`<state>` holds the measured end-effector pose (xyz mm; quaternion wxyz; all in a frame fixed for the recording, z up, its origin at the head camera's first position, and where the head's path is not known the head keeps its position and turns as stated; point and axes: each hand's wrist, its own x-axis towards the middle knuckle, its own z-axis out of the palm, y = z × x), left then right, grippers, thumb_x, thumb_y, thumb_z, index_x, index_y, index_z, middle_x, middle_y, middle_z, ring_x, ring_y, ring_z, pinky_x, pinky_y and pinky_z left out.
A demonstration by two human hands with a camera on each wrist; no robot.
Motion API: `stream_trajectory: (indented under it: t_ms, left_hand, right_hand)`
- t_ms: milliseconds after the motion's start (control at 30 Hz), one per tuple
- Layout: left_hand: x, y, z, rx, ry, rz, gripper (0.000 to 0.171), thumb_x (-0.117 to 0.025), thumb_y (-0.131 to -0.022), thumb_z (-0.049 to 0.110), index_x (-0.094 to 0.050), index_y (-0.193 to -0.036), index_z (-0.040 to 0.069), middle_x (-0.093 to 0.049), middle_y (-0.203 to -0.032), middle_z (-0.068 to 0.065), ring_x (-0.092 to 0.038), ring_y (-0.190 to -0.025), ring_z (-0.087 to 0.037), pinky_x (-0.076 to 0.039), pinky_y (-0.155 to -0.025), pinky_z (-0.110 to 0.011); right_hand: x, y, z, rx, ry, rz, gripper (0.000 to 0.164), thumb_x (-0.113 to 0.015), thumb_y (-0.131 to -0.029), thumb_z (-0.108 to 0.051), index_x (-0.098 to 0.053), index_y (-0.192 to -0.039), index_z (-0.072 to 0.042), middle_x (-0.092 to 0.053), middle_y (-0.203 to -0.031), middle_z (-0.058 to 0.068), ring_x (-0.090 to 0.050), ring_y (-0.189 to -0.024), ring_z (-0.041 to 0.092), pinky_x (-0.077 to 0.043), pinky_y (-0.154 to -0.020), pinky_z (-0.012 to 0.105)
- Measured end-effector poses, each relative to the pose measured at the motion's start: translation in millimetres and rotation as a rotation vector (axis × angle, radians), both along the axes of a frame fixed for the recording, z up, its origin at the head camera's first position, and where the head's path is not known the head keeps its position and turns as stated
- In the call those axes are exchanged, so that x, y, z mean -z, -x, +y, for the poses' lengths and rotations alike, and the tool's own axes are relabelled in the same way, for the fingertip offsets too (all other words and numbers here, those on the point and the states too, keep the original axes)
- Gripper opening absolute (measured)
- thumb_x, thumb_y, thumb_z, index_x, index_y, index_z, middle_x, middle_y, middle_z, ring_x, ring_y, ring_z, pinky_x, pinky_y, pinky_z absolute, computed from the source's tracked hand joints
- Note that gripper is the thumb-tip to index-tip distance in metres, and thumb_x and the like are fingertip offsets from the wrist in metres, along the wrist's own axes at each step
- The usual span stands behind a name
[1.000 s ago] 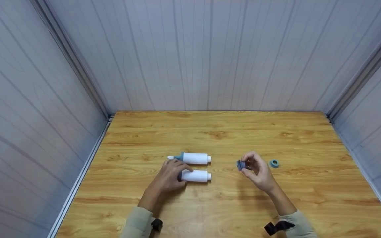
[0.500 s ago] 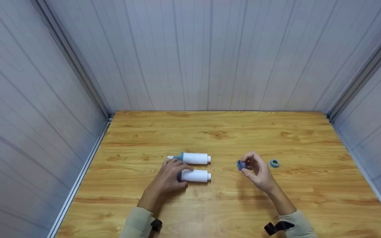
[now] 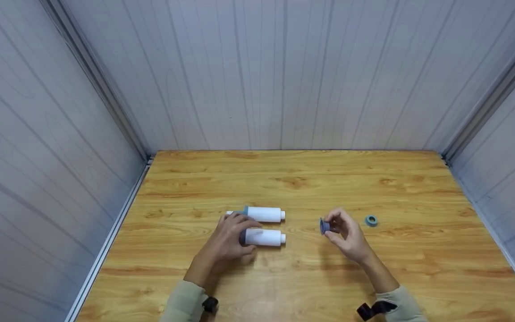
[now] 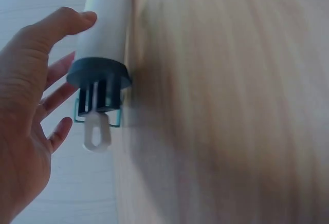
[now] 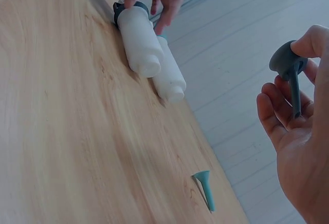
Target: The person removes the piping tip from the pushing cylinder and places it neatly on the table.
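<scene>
Near the table's middle lies a white bottle (image 3: pixel 264 238) with a dark cap (image 4: pixel 98 72) and a pale loop (image 4: pixel 96 132) at its end. My left hand (image 3: pixel 230 235) arches over its capped end, thumb on the near side, loosely extended fingers on the far side. A second white bottle (image 3: pixel 264 214) with a teal cap lies parallel behind it, its capped end partly hidden by that hand. To the right, my right hand (image 3: pixel 349 237) pinches a small dark blue-grey funnel (image 5: pixel 286 62) between thumb and fingers, above the table; its spout points toward the palm.
A teal funnel (image 3: pixel 371 221) stands on the wooden table (image 3: pixel 311 179) just right of my right hand, wide end up or down I cannot tell. Pale panel walls (image 3: pixel 257 76) enclose the table at the back and both sides.
My right fingers have shifted and the dark funnel has turned slightly, its wide rim now showing more. My left thumb has moved slightly; both bottles and the teal funnel stay put.
</scene>
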<state>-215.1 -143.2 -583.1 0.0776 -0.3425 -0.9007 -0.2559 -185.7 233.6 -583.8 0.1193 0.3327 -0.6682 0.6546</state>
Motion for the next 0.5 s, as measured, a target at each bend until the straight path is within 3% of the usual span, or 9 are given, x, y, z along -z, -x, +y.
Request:
stream_trajectory:
  t_ms: [100, 267, 500]
  left_hand:
    - [-3.0, 0.6, 3, 0.025, -0.074, 0.031, 0.054, -0.095, -0.086, 0.027, -0.078, -0.137, 0.020, -0.078, -0.137, -0.009, -0.069, -0.132, -0.038, -0.047, -0.111, -0.083]
    - [-7.6, 0.4, 10, 0.049, -0.192, 0.072, 0.054, -0.093, -0.086, 0.025, -0.078, -0.138, 0.019, -0.078, -0.134, -0.009, -0.070, -0.128, -0.035, -0.051, -0.103, -0.067]
    - [-16.2, -0.4, 23, 0.067, -0.291, 0.098, 0.052, -0.091, -0.088, 0.018, -0.078, -0.139, 0.020, -0.079, -0.134, -0.007, -0.071, -0.126, -0.030, -0.058, -0.102, -0.061]
  right_hand:
    - [0.7, -0.3, -2, -0.004, -0.006, -0.003, 0.027, -0.058, -0.092, 0.028, -0.052, -0.117, 0.021, -0.064, -0.118, -0.004, -0.069, -0.105, 0.003, -0.060, -0.088, 0.017]
    - [2.5, -1.9, -6, 0.014, -0.019, -0.026, 0.028, -0.061, -0.092, 0.028, -0.054, -0.118, 0.021, -0.065, -0.121, -0.006, -0.070, -0.111, 0.002, -0.062, -0.094, 0.017]
    - [5.6, -3.3, -9, 0.044, -0.022, -0.016, 0.037, -0.066, -0.089, 0.030, -0.065, -0.125, 0.020, -0.072, -0.126, -0.007, -0.073, -0.114, 0.002, -0.062, -0.096, 0.017]
